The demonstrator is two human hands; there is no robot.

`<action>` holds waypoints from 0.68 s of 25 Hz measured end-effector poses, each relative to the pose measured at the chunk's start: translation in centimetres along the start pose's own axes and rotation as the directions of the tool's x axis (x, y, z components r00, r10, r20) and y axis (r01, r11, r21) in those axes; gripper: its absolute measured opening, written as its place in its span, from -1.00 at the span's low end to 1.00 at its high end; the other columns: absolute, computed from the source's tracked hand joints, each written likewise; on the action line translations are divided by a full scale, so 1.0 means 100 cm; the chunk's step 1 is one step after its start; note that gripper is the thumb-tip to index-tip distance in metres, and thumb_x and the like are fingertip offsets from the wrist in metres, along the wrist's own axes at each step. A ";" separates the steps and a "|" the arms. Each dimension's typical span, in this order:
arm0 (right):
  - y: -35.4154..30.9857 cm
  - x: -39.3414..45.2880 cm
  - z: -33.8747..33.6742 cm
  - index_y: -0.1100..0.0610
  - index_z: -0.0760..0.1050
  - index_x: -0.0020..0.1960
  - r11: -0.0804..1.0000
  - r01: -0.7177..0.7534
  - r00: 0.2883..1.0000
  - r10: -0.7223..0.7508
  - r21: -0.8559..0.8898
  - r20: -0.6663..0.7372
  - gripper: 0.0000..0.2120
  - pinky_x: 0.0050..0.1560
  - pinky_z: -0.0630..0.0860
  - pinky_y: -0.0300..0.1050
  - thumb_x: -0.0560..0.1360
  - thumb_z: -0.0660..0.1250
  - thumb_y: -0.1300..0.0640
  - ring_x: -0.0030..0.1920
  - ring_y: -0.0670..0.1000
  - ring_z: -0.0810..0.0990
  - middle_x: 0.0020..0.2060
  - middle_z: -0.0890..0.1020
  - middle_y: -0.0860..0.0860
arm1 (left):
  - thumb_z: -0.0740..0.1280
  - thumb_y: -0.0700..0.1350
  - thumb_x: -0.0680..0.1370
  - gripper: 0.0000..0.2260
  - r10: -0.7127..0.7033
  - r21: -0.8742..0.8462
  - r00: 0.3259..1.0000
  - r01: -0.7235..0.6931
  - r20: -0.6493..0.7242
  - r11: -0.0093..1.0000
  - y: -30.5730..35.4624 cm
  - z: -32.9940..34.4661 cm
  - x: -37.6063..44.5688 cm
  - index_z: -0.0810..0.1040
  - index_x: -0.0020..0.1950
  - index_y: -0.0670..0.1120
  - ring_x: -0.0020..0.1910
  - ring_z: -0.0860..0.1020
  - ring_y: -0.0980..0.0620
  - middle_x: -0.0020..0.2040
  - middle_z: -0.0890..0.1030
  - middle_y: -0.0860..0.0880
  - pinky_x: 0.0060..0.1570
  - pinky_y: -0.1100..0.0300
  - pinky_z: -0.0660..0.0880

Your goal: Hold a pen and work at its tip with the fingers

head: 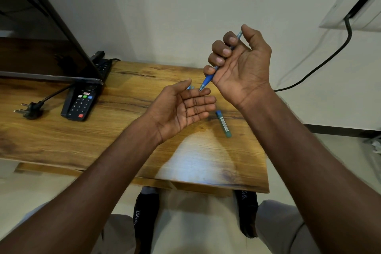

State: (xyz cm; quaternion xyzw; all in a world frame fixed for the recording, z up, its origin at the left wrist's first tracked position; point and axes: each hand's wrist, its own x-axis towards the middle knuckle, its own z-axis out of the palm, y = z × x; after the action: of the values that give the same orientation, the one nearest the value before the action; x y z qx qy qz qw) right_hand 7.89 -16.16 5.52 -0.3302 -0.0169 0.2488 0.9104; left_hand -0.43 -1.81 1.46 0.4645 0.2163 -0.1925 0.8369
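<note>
My right hand (239, 62) grips a blue pen-like pencil (207, 81) in a fist, thumb at its upper end, tip pointing down. The tip sits just above the fingertips of my left hand (181, 107), which is held palm up with straight fingers above the wooden table (115, 130). A small light-blue piece (190, 87) shows behind my left index finger; what it is cannot be told. A blue and green lead tube (223, 123) lies on the table just right of my left hand.
A black remote control (80, 103) lies at the left, under the corner of a dark screen (41, 33). A plug and cable (31, 108) lie further left. A power strip (103, 64) sits at the back. A wall socket with black cord (350, 6) is at the right.
</note>
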 end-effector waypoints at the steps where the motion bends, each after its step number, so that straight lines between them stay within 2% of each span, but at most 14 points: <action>1: 0.000 0.000 0.000 0.07 0.35 -0.25 1.000 -0.003 1.000 0.003 0.002 0.001 -0.59 -0.26 0.22 -0.08 0.67 0.07 -0.13 -0.36 -0.02 0.25 -0.36 0.29 -0.03 | 0.20 0.10 0.70 -0.58 0.000 0.000 1.000 0.000 -0.002 1.000 0.000 0.000 0.000 0.69 0.14 -0.21 -0.01 0.75 -0.10 0.07 0.75 -0.22 0.10 0.09 0.64; 5: 0.001 0.000 -0.001 0.06 0.31 -0.27 1.000 0.014 1.000 -0.014 0.010 -0.004 -0.61 -0.26 0.21 -0.08 0.66 0.05 -0.09 -0.36 -0.02 0.24 -0.37 0.28 -0.04 | 0.20 0.10 0.70 -0.58 0.001 0.000 1.000 -0.001 -0.003 1.000 0.000 0.000 0.000 0.69 0.13 -0.21 -0.01 0.76 -0.10 0.06 0.75 -0.21 0.09 0.09 0.65; 10: -0.001 -0.001 0.001 0.07 0.36 -0.22 1.000 0.005 1.000 -0.005 -0.017 -0.002 -0.57 -0.26 0.21 -0.08 0.66 0.06 -0.18 -0.35 -0.02 0.24 -0.33 0.26 -0.03 | 0.20 0.10 0.70 -0.58 0.003 0.016 1.000 -0.003 -0.006 1.000 0.000 0.001 0.000 0.69 0.14 -0.21 0.00 0.75 -0.10 0.05 0.75 -0.21 0.15 0.09 0.61; 13: -0.001 -0.001 0.000 0.06 0.32 -0.27 0.999 0.025 1.000 -0.025 -0.029 -0.016 -0.62 -0.27 0.20 -0.08 0.66 0.05 -0.08 -0.37 -0.02 0.23 -0.37 0.26 -0.04 | 0.20 0.10 0.70 -0.58 0.004 0.019 1.000 -0.004 -0.007 1.000 -0.001 0.001 -0.001 0.68 0.16 -0.21 0.01 0.74 -0.10 0.06 0.75 -0.22 0.15 0.08 0.62; 17: -0.001 -0.001 0.001 0.07 0.34 -0.25 1.000 0.015 1.000 -0.015 -0.013 -0.015 -0.61 -0.26 0.20 -0.08 0.67 0.06 -0.11 -0.36 -0.02 0.23 -0.36 0.28 -0.04 | 0.20 0.10 0.70 -0.58 0.003 0.016 1.000 -0.002 -0.008 1.000 0.000 0.001 0.000 0.69 0.15 -0.21 0.00 0.75 -0.10 0.05 0.75 -0.21 0.15 0.08 0.61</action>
State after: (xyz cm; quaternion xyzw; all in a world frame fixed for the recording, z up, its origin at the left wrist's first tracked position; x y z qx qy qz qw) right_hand 7.81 -16.26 5.71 -0.3377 -0.0138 0.2394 0.9102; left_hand -0.45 -1.90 1.48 0.4724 0.2177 -0.1912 0.8324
